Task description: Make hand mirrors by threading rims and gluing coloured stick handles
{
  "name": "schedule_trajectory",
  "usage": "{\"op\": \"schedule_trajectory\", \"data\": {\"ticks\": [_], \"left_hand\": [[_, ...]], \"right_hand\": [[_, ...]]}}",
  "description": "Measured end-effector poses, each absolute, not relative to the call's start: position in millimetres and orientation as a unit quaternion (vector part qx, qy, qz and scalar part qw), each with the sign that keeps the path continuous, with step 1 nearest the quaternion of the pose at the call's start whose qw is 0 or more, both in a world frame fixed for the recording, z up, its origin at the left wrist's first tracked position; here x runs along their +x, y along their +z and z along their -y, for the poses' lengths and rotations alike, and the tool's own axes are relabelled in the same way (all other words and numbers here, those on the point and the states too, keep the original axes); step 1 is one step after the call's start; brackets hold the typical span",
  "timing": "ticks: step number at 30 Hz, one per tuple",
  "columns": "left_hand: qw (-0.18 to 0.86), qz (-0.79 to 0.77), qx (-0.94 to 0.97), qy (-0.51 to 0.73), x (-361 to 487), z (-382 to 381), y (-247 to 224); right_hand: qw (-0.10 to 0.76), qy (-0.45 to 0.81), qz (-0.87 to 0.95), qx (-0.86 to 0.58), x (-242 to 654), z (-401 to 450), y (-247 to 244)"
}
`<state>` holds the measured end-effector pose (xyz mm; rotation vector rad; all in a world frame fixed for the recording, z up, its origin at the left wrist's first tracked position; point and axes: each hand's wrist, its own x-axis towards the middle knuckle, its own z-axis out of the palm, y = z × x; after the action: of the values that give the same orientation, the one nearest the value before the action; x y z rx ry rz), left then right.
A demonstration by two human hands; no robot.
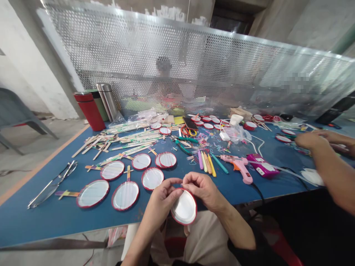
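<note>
Left hand (163, 197) and right hand (202, 190) curled, pinching top rim of light, thin, stiff-looking red-rimmed white oval disc (184, 207) above blue counter (41, 221); rim best hold.

Held disc (184, 207) white, red rim; table (33, 218) blue; glue gun (239, 167) pink; bottle (89, 111) red; screen (127, 48) silver, round-hole pattern.

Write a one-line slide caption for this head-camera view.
The left hand and right hand hold a red-rimmed disc at a blue table strewn with craft sticks.
</note>
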<state>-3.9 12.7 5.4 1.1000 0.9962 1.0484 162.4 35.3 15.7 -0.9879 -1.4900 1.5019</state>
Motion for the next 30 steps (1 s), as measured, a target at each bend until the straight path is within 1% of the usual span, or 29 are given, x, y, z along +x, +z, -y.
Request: {"op": "schedule_trajectory", "data": {"ticks": [6,9,12,14,17,25,27,30], "left_hand": [[0.636,-0.439,0.465,0.433,-5.0,-10.9,3.5],[0.634,-0.425,0.476,0.436,-6.2,-11.2,2.4],[0.645,-0.400,0.482,0.439,-6.8,-11.1,3.8],[0.652,-0.383,0.491,0.433,-6.8,-10.4,5.3],[0.641,-0.380,0.531,0.403,-6.6,-8.8,6.2],[0.549,-0.429,0.627,0.347,-3.7,-10.6,3.2],[0.540,-0.433,0.639,0.334,-1.8,-12.1,3.1],[0.512,-0.449,0.657,0.323,1.8,-13.5,3.2]], "right_hand": [[0.391,0.610,0.577,-0.378,157.7,-36.8,12.6],[0.421,0.656,0.514,-0.357,152.6,-34.0,10.8],[0.433,0.714,0.426,-0.348,146.1,-30.9,8.9],[0.426,0.740,0.386,-0.350,144.1,-29.4,9.0],[0.390,0.763,0.383,-0.345,148.0,-27.5,12.4],[0.241,0.736,0.480,-0.412,181.5,-25.5,18.8],[0.240,0.722,0.493,-0.422,188.2,-28.1,20.0],[0.303,0.681,0.502,-0.439,193.4,-28.4,26.7]]}}
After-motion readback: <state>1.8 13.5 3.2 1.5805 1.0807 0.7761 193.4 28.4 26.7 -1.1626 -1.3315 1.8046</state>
